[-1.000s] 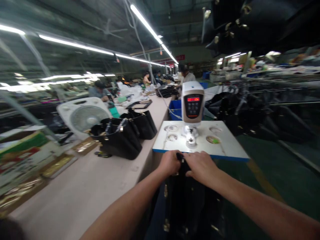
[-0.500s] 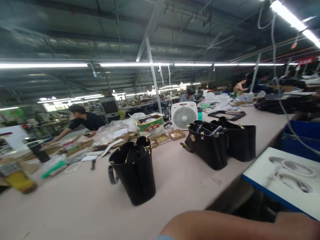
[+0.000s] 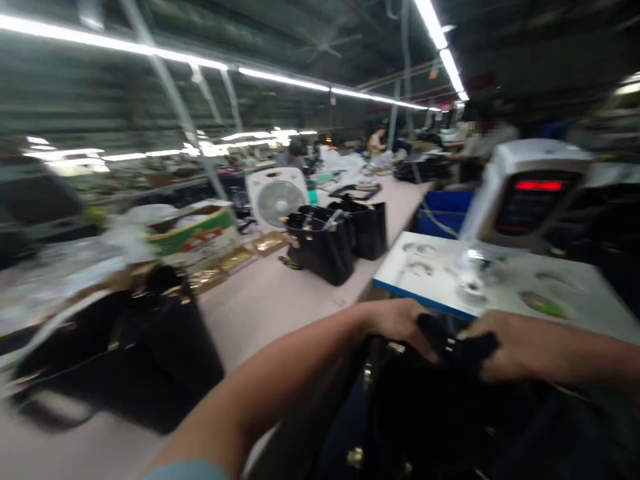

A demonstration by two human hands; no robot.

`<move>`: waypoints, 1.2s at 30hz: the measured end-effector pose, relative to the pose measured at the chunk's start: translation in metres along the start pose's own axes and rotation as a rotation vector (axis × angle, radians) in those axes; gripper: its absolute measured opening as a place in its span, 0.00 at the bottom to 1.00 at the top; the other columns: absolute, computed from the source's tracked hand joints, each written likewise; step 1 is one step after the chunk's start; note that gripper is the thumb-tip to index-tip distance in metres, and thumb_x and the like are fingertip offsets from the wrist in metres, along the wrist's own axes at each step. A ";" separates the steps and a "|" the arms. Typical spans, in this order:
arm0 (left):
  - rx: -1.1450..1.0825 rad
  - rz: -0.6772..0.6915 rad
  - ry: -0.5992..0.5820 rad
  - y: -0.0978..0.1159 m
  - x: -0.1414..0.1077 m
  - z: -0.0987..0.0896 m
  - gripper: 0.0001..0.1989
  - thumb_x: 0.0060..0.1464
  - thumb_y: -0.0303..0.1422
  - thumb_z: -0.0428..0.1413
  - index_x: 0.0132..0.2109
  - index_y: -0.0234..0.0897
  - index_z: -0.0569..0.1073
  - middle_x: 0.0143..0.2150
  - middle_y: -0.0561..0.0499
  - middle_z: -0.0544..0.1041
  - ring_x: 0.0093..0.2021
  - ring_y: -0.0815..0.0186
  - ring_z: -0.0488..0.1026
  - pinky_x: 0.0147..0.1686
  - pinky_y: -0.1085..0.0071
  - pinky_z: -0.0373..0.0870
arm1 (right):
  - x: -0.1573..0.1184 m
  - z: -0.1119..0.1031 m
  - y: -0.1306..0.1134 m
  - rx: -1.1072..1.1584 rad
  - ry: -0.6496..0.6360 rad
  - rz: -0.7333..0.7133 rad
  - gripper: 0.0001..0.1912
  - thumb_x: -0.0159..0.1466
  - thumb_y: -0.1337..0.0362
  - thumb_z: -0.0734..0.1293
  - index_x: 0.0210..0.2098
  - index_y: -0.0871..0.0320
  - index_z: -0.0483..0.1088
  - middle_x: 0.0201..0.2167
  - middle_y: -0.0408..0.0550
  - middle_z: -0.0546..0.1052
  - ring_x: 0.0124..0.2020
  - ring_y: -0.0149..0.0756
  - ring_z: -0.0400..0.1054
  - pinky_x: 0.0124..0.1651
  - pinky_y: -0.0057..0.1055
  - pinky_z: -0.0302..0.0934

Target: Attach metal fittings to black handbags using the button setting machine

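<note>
Both hands are on a black bag (image 3: 425, 407) with gold fittings at the lower right, beside the table edge. My left hand (image 3: 405, 325) closes on the black upper part of the bag. Just to its right, my right hand (image 3: 505, 343) grips the same dark upper part from the other side. Where the bag ends below is too dark to tell. Another black bag (image 3: 150, 353) stands on the pink table (image 3: 260, 300) at the left, blurred. Two more black bags, a nearer one (image 3: 320, 250) and a farther one (image 3: 370, 230), stand farther back on the table.
A white worktop with a blue edge (image 3: 420, 267) lies beyond my hands, below a machine with a red display (image 3: 535, 193). A white fan (image 3: 279, 197), a green and white box (image 3: 200, 237) and small trays line the table's far side. People are in the background.
The view has swung to the right and the machine has come into sight. Both my hands are now on a black bag at the lower right; before, only a forearm and a blurred hand showed.
</note>
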State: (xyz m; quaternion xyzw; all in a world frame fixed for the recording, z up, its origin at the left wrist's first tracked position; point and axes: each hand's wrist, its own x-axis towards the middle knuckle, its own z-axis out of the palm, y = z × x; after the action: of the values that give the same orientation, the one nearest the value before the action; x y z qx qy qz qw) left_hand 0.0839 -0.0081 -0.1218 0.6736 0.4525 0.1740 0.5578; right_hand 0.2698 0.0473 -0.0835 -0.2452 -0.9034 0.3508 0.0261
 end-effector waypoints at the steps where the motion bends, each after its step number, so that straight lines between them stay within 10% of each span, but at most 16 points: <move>1: -0.037 0.007 -0.046 0.000 -0.001 -0.006 0.12 0.39 0.34 0.73 0.32 0.37 0.82 0.28 0.56 0.80 0.30 0.65 0.75 0.34 0.69 0.73 | -0.019 -0.008 0.009 0.044 -0.122 0.041 0.07 0.54 0.62 0.75 0.24 0.58 0.78 0.22 0.40 0.74 0.25 0.29 0.67 0.28 0.28 0.59; 3: -0.106 0.023 -0.155 -0.004 0.004 -0.015 0.13 0.38 0.35 0.73 0.32 0.35 0.81 0.27 0.56 0.79 0.28 0.67 0.73 0.34 0.71 0.72 | -0.041 -0.016 0.022 0.198 -0.317 0.067 0.07 0.51 0.64 0.76 0.30 0.59 0.80 0.26 0.39 0.76 0.26 0.29 0.65 0.30 0.27 0.60; 7: -0.202 -0.050 -0.286 -0.018 0.028 -0.007 0.15 0.36 0.33 0.74 0.35 0.35 0.83 0.30 0.55 0.81 0.30 0.68 0.75 0.36 0.72 0.73 | -0.046 -0.006 0.054 0.329 -0.308 0.152 0.14 0.51 0.58 0.78 0.33 0.59 0.81 0.24 0.36 0.73 0.26 0.29 0.64 0.30 0.25 0.59; 13: -0.240 -0.168 -0.336 -0.044 0.070 0.010 0.17 0.36 0.31 0.72 0.38 0.36 0.84 0.33 0.54 0.83 0.30 0.67 0.77 0.37 0.73 0.76 | -0.060 0.020 0.110 0.052 -0.011 0.140 0.23 0.49 0.47 0.82 0.36 0.57 0.80 0.30 0.39 0.78 0.32 0.35 0.71 0.35 0.28 0.61; 19: -0.308 -0.270 -0.437 -0.053 0.100 0.005 0.15 0.35 0.29 0.72 0.36 0.36 0.84 0.30 0.54 0.84 0.26 0.68 0.77 0.33 0.74 0.78 | -0.073 0.030 0.127 -0.424 0.320 -0.307 0.45 0.54 0.35 0.74 0.59 0.60 0.71 0.49 0.55 0.79 0.46 0.45 0.75 0.45 0.37 0.65; 25: -0.349 -0.284 -0.490 -0.054 0.117 0.003 0.12 0.35 0.27 0.71 0.33 0.35 0.84 0.28 0.54 0.83 0.25 0.69 0.77 0.29 0.77 0.77 | -0.071 0.028 0.130 -0.629 0.356 -0.606 0.22 0.70 0.49 0.67 0.54 0.60 0.73 0.53 0.57 0.78 0.50 0.46 0.73 0.48 0.41 0.65; 36: -0.329 -0.233 -0.559 -0.055 0.124 -0.002 0.12 0.38 0.28 0.71 0.35 0.37 0.84 0.31 0.55 0.84 0.28 0.68 0.78 0.33 0.76 0.77 | -0.063 0.017 0.125 -0.492 0.319 -0.668 0.12 0.72 0.60 0.67 0.47 0.63 0.76 0.46 0.56 0.80 0.45 0.41 0.74 0.49 0.41 0.68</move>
State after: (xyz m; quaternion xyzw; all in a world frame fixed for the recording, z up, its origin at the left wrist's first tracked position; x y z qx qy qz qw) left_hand 0.1255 0.0912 -0.2043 0.5400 0.3218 -0.0114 0.7776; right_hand 0.3746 0.0873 -0.1695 0.0102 -0.9744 0.0555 0.2178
